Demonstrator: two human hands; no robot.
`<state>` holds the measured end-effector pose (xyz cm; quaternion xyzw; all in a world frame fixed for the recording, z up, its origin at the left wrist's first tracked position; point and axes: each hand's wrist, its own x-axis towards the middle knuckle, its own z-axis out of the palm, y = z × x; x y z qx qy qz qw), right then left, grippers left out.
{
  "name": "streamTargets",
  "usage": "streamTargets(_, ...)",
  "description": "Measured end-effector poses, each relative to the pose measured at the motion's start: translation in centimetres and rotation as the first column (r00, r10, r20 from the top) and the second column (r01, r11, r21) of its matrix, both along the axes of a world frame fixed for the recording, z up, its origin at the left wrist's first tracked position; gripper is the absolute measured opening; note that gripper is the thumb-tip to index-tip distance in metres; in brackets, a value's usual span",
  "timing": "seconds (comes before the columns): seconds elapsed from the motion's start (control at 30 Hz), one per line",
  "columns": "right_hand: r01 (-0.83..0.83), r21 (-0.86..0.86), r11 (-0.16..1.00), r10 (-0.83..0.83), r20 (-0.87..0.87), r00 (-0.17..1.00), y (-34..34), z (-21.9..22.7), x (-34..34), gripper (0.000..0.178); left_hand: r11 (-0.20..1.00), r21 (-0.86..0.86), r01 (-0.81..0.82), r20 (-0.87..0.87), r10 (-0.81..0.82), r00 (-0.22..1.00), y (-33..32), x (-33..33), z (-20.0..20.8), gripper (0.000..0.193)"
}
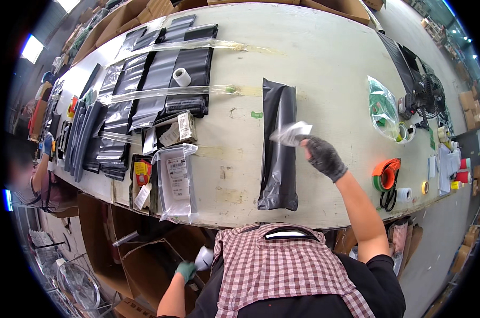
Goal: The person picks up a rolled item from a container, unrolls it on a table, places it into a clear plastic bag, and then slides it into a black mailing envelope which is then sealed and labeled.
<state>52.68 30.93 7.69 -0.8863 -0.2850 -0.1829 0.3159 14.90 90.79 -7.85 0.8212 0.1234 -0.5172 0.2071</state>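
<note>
A long black plastic-wrapped package (278, 175) lies on the white table in front of me. Over its middle, my right hand (326, 158) in a dark grey glove pinches a small whitish, partly clear plastic piece (294, 133), blurred by motion; whether it touches the package I cannot tell. Below the table's near edge, my left hand (186, 271) in a green glove is closed on a white, rounded, roll-like thing (204, 258) beside an opened cardboard box (139, 259).
Stacks of black plastic bags (181, 63) under clear strips cover the left, with a white roll (181, 77) on top. A plastic-lined bin (177, 180) stands at the near edge. Tape rolls, scissors (389, 197) and a fan (430, 95) lie right. A co-worker (38, 180) works far left.
</note>
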Motion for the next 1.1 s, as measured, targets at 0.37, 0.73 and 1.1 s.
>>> streamTargets(0.37, 0.288, -0.413, 0.864, -0.304, 0.028, 0.952, 6.2, -0.3, -0.2, 0.026, 0.964, 0.183, 0.19, 0.184, -0.224, 0.957, -13.5, 15.4, 15.0, 0.039)
streamTargets(0.73, 0.391, 0.652, 0.65, -0.026, -0.495, 0.868, 7.2, -13.4, 0.6, 0.063, 0.991, -0.11, 0.08, 0.954, 0.083, 0.29, -45.5, 42.0, 9.3, 0.076)
streamTargets(1.1, 0.806, -0.113, 0.58, -0.814, -0.115, 0.57, -15.2, -6.2, -15.7, 0.03, 0.987, -0.1, 0.127, 0.866, 0.024, 0.499, -36.6, 30.9, 9.4, 0.09)
